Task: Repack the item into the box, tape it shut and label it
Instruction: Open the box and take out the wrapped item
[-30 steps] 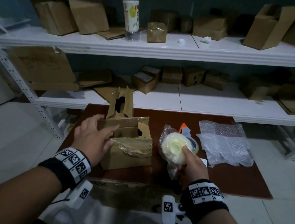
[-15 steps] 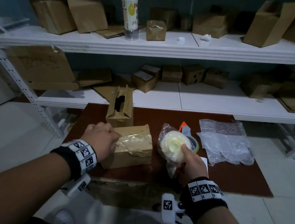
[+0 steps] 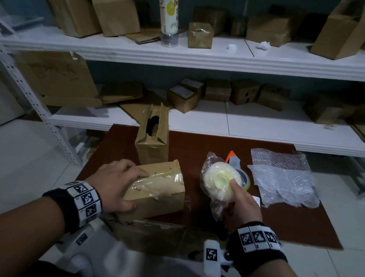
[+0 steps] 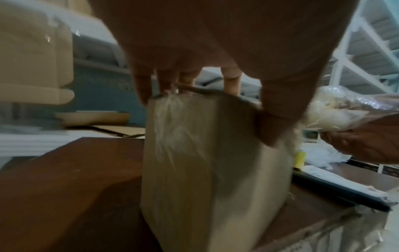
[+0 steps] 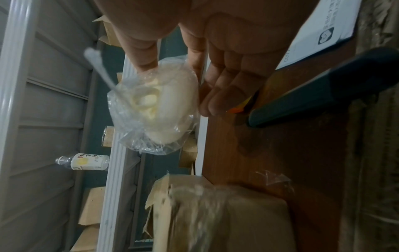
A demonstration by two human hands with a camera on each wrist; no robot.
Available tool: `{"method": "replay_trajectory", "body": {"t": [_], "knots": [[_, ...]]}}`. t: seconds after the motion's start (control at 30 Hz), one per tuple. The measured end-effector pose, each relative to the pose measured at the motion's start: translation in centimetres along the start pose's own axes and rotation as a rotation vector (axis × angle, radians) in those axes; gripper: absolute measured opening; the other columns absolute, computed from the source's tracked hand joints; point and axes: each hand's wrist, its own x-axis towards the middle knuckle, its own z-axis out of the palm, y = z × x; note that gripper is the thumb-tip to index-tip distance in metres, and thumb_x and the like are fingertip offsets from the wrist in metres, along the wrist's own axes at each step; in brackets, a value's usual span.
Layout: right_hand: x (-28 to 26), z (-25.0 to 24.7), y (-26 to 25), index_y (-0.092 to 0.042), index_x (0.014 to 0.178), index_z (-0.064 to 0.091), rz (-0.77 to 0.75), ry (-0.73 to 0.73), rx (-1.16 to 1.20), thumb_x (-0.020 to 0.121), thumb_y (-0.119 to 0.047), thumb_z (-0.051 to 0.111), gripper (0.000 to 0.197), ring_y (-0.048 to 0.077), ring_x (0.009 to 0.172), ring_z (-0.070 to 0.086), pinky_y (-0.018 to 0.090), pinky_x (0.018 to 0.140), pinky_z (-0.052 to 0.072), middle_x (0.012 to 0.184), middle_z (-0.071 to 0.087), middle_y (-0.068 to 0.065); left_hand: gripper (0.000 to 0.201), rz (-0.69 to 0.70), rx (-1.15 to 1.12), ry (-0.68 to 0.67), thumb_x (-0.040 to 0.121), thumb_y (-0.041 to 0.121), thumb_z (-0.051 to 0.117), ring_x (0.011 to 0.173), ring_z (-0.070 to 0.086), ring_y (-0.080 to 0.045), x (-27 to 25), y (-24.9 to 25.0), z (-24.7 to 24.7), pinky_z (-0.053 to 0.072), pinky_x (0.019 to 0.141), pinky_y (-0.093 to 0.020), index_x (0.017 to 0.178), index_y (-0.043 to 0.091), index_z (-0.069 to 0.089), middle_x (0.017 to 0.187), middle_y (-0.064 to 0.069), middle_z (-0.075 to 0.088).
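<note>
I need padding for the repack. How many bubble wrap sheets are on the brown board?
2: bubble wrap sheet at the board's far right, and a second sheet overlapping its near edge. More could lie hidden underneath.

**Right wrist view: bagged item held over board**

Right hand (image 5: 215,56) pinches a pale round item in a clear bag (image 5: 155,109), thumb on top. Taped cardboard box (image 5: 226,220), blurred, on the brown board (image 5: 291,153). Dark tool handle (image 5: 323,88) nearby. Bottle (image 5: 86,161) on shelf.
</note>
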Motion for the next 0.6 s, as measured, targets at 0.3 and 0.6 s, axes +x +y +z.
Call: {"method": "replay_trajectory", "body": {"t": [0.3, 0.6], "knots": [[1.6, 1.5, 0.9, -0.018, 0.1, 0.072, 0.045, -0.014, 0.033, 0.083, -0.049, 0.071, 0.036, 0.037, 0.096, 0.071, 0.057, 0.096, 0.052, 0.099, 0.076, 0.015, 0.072, -0.047, -0.683, 0.503, 0.057, 0.066, 0.073, 0.112, 0.052, -0.015, -3.2, -2.5, -1.6, 0.049, 0.089, -0.036, 0.122, 0.055, 0.044, 0.127, 0.004, 0.046], [3.0, 2.8, 1.4, -0.015, 0.109, 0.067, -0.007, -0.032, 0.095, 0.081, -0.052, 0.07, 0.047, 0.031, 0.09, 0.072, 0.051, 0.084, 0.057, 0.099, 0.074, 0.012, 0.092, -0.897, -0.673, 0.61, 0.047, 0.085, 0.07, 0.119, 0.053, -0.036, 2.8, -10.0, -5.0, 0.05, 0.095, -0.052, 0.127, 0.05, 0.043, 0.137, -0.009, 0.052]]}}
